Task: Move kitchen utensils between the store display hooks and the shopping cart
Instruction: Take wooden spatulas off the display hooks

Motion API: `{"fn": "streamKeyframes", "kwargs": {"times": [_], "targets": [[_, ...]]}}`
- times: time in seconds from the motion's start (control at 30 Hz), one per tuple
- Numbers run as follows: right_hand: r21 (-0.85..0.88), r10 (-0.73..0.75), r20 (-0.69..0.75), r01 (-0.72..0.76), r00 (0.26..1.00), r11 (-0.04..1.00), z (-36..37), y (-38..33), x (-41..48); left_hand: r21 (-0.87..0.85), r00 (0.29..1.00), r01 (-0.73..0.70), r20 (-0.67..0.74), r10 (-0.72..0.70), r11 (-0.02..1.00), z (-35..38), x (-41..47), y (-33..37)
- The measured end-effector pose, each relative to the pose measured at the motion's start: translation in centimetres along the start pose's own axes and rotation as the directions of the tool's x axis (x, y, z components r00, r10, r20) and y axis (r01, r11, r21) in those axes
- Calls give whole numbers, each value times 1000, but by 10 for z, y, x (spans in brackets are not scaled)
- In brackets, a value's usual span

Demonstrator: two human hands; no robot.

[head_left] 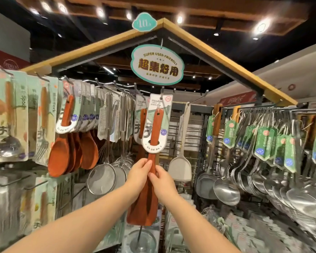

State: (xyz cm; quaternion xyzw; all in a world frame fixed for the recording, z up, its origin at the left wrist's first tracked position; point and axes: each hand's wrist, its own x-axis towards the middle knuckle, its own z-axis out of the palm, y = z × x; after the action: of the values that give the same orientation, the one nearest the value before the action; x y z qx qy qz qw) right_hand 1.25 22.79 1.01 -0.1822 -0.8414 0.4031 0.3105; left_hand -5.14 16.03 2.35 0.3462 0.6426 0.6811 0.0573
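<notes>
The left grip (140,171) and right grip (162,180) hide the wooden turner's (156,125) neck. Far left of them, spoon packs (9,115) blur.

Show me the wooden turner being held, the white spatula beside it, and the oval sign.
wooden turner (155,126), head view, on its handle.
white spatula (180,168), head view, on its flat blade.
oval sign (157,64), head view, on its printed middle.

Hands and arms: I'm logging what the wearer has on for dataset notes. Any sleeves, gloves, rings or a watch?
The left hand and right hand are ungloved, with no rings visible. Both forearms are bare to the frame's edge: no sleeves, watch or bracelet show.
</notes>
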Motion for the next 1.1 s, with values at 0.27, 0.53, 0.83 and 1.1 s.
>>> {"fn": "streamKeyframes", "kwargs": {"times": [0.27,0.53,0.83,1.1], "targets": [[55,23,19,-24,1000,998,-8,-18,-43,-85,997,-25,72,31,996,-16,-49,19],[134,-21,49,14,999,991,-15,-45,-80,-207,993,69,106,-48,976,-34,-85,50],[203,-114,55,100,992,974,-36,-77,-116,-293,973,125,221,-61,948,-50,-116,90],[278,-131,35,117,991,954,-48,-103,-129,-260,966,81,258,-12,962,-58,-124,116]]}}
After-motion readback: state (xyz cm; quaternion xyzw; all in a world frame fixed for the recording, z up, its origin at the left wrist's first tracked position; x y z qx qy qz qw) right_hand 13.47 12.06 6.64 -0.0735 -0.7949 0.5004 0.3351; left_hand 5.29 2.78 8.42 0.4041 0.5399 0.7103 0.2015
